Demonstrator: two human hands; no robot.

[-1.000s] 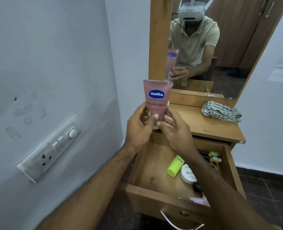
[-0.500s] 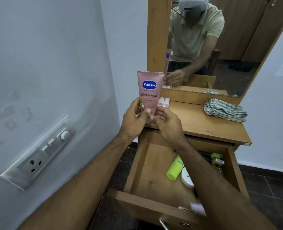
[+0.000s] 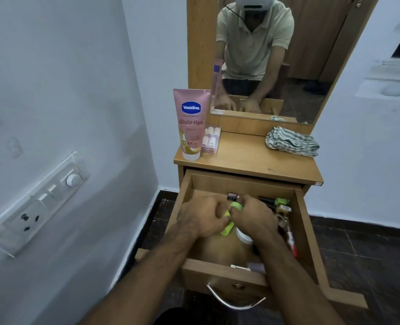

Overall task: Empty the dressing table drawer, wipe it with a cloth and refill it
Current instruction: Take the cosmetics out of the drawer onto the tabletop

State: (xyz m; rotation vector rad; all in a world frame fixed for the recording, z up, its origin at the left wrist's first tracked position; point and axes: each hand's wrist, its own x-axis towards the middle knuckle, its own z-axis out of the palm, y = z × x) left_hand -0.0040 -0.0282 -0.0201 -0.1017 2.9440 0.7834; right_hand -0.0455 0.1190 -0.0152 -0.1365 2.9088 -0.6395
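Observation:
The wooden drawer (image 3: 304, 221) of the dressing table stands pulled out. Inside it, my left hand (image 3: 201, 219) and my right hand (image 3: 253, 219) both curl their fingers round a lime-green tube (image 3: 227, 228). A white round jar (image 3: 243, 236) lies under my right wrist. Small cosmetics (image 3: 281, 208) crowd the drawer's right side. On the tabletop (image 3: 253, 158) a pink Vaseline tube (image 3: 190, 123) stands upright at the left, beside a small pack of pale tubes (image 3: 210, 140). A striped folded cloth (image 3: 291, 141) lies at the right.
A mirror (image 3: 276, 55) in a wooden frame rises behind the tabletop. A wall with a switch and socket panel (image 3: 37, 202) is close on the left. The drawer's metal handle (image 3: 234, 301) points toward me over a dark tiled floor (image 3: 370, 254).
Both hands let go of the pink Vaseline tube, which now stands on the tabletop. They dropped into the drawer and took hold of the lime-green tube.

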